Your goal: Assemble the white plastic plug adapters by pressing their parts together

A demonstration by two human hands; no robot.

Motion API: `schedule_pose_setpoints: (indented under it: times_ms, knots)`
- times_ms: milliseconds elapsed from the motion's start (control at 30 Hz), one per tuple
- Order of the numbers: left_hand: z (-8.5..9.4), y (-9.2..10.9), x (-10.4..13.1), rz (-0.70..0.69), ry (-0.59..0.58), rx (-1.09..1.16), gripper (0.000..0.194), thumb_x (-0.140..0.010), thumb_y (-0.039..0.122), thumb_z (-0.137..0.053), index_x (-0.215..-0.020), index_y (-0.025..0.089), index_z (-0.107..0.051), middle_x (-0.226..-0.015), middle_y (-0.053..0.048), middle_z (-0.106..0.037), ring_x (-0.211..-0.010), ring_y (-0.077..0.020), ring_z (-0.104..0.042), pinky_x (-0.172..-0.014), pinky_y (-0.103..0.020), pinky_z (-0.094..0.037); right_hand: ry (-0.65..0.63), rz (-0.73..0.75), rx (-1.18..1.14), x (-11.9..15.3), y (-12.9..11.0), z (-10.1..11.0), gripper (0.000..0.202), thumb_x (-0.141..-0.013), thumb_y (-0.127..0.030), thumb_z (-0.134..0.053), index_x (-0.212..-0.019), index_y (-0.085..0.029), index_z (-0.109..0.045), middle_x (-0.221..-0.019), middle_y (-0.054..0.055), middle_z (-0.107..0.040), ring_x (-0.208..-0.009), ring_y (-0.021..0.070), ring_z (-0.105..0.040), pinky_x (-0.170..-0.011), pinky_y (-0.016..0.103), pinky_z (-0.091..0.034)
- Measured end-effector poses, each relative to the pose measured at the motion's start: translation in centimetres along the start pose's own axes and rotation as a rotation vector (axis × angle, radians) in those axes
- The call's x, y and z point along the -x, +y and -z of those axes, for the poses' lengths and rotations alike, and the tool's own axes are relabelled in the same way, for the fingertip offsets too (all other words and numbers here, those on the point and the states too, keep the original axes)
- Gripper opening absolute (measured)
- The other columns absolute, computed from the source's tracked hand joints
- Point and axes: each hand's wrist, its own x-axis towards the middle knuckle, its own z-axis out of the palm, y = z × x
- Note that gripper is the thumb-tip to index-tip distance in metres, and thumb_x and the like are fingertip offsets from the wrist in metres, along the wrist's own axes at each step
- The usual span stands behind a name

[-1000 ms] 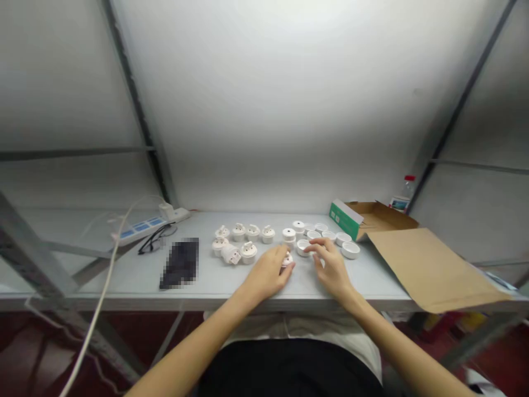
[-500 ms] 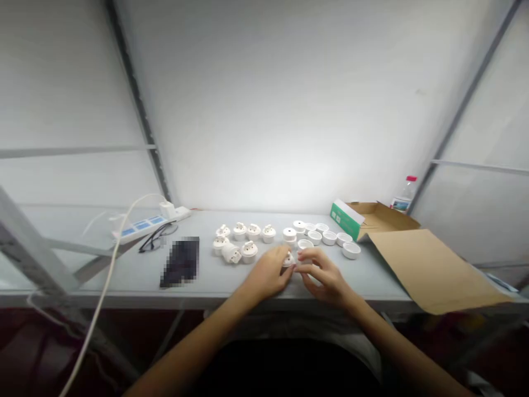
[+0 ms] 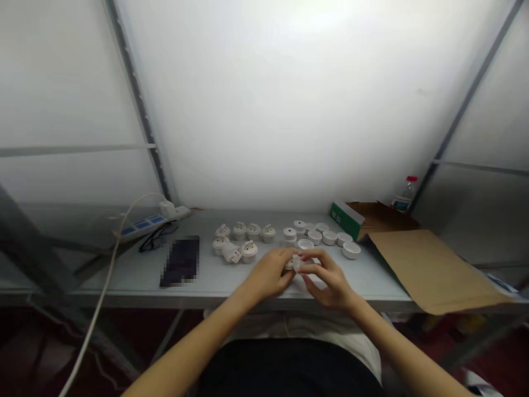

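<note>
Both hands meet near the bench's front edge, centre. Left hand and right hand each have the grip closed on one small white part, held between their fingertips just above the surface. White plug pieces lie just behind-left; white cups behind-right.

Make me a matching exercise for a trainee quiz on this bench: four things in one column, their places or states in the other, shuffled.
Things:
1. power strip
2. cardboard box
3. small white part
4. plastic bottle

Places or states:
A. pinched between left hand and right hand
B. far left of the table, cable plugged in
C. standing behind the box, red cap
D. right side, flap folded open

Pairs: 1-B, 2-D, 3-A, 4-C
</note>
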Motion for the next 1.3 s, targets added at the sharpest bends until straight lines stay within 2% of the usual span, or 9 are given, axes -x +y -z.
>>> schedule_pose_setpoints:
  times_ms: [100, 233, 433, 700, 867, 1100, 1300]
  knots:
    - [0.1, 0.1, 0.0, 0.011, -0.014, -0.01, 0.043, -0.092, 0.017, -0.06, -0.135, 0.024, -0.057, -0.117, -0.008, -0.067, -0.109, -0.0277, -0.063, -0.095, -0.039, -0.051, -0.025, -0.02, 0.025, -0.2, 0.0, 0.1, 0.04, -0.092, -0.003, -0.06, -0.123, -0.028, -0.065, -0.13, 0.012, -0.056, -0.121, 0.0263, -0.064, -0.091, 0.039, -0.064]
    - [0.2, 0.2, -0.1, 0.027, -0.028, -0.027, 0.033, -0.092, 0.018, -0.061, -0.124, 0.022, -0.062, -0.109, -0.008, -0.067, -0.103, -0.0274, -0.062, -0.09, -0.038, -0.051, -0.087, -0.042, 0.043, -0.5, 0.0, 0.0, 0.038, -0.092, -0.005, -0.06, -0.123, -0.027, -0.064, -0.134, 0.013, -0.055, -0.125, 0.0273, -0.062, -0.096, 0.041, -0.062]
    - [0.1, 0.2, -0.1, 0.025, -0.017, -0.013, 0.024, -0.095, 0.023, -0.06, -0.118, 0.022, -0.062, -0.112, -0.009, -0.067, -0.106, -0.0287, -0.063, -0.092, -0.04, -0.052, -0.102, -0.045, 0.056, -0.5, 0.1, -0.2, 0.04, -0.095, -0.005, -0.056, -0.128, -0.028, -0.062, -0.136, 0.012, -0.052, -0.129, 0.0266, -0.059, -0.104, 0.043, -0.059]
    - [0.1, 0.2, 0.0, 0.024, -0.025, -0.011, 0.039, -0.097, 0.025, -0.06, -0.136, 0.024, -0.056, -0.12, -0.01, -0.067, -0.113, -0.0304, -0.063, -0.099, -0.043, -0.052, -0.085, -0.083, 0.135, -0.4, 1.2, -0.7, 0.041, -0.096, -0.005, -0.053, -0.13, -0.026, -0.062, -0.137, 0.013, -0.053, -0.129, 0.0284, -0.06, -0.102, 0.044, -0.06]
    - [0.0, 0.3, 0.0, 0.027, -0.014, -0.01, 0.037, -0.099, 0.026, -0.06, -0.135, 0.023, -0.056, -0.125, -0.012, -0.067, -0.116, -0.0314, -0.063, -0.1, -0.045, -0.052, -0.055, -0.145, 0.164, -0.6, 1.2, -0.7, 0.036, -0.101, -0.009, -0.052, -0.131, -0.027, -0.063, -0.135, 0.013, -0.055, -0.127, 0.0275, -0.061, -0.101, 0.044, -0.061]
    - [-0.2, -0.1, 0.0, 0.008, -0.015, -0.011, 0.036, -0.1, 0.028, -0.058, -0.136, 0.022, -0.053, -0.129, -0.013, -0.066, -0.12, -0.032, -0.063, -0.104, -0.047, -0.051, -0.048, -0.082, 0.111, -0.7, 0.7, -0.5, 0.03, -0.103, -0.012, -0.055, -0.126, -0.028, -0.065, -0.133, 0.012, -0.057, -0.126, 0.0271, -0.062, -0.1, 0.042, -0.061]
    - [-0.4, -0.4, 0.2, 0.029, -0.018, -0.018, 0.04, -0.095, 0.021, -0.059, -0.134, 0.022, -0.051, -0.129, -0.012, -0.066, -0.12, -0.0312, -0.063, -0.104, -0.047, -0.052, -0.102, -0.068, 0.05, -0.8, 0.9, -0.3, 0.029, -0.103, -0.015, -0.056, -0.129, -0.028, -0.063, -0.135, 0.012, -0.056, -0.132, 0.0279, -0.06, -0.109, 0.046, -0.057]
